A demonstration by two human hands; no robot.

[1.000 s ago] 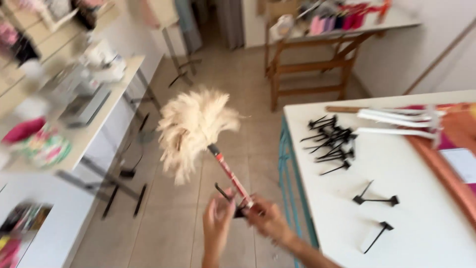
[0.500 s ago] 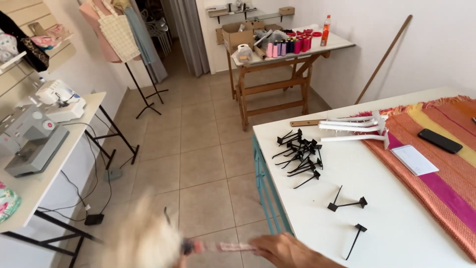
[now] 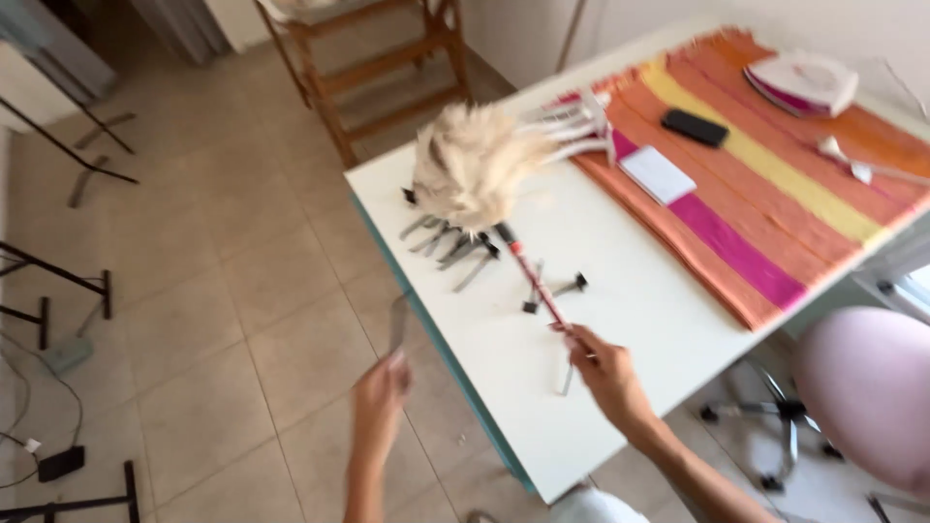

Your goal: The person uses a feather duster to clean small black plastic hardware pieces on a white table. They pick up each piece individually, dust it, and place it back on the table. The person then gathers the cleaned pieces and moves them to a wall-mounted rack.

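**Duster over the table**

The white table (image 3: 620, 320) is filling the middle of the view and is serving as the landmark here. A striped cloth (image 3: 775, 184) in orange, yellow and pink is lying across its far right part. A pink chair (image 3: 867, 387) is standing just off its near right corner, and a wooden stand (image 3: 373, 73) is standing beyond its far left corner on the tiled floor.

The duster (image 3: 480, 165), cream feathers on a thin red handle, is hovering over the table's left part, its head above a cluster of dark clips (image 3: 450, 242). The right hand (image 3: 605, 373) is gripping the low end of the handle, fingers wrapped around it, above the table's near edge. The left hand (image 3: 380, 392) is hanging off the table's left side, over the floor, pinching a thin grey strip-like thing (image 3: 397, 324) that is too blurred to identify.

On the cloth, an iron (image 3: 804, 82) is sitting at the table's far right, a white pad (image 3: 657, 174) is lying near the cloth's left edge, and a black phone (image 3: 696, 127) is lying just beyond it.
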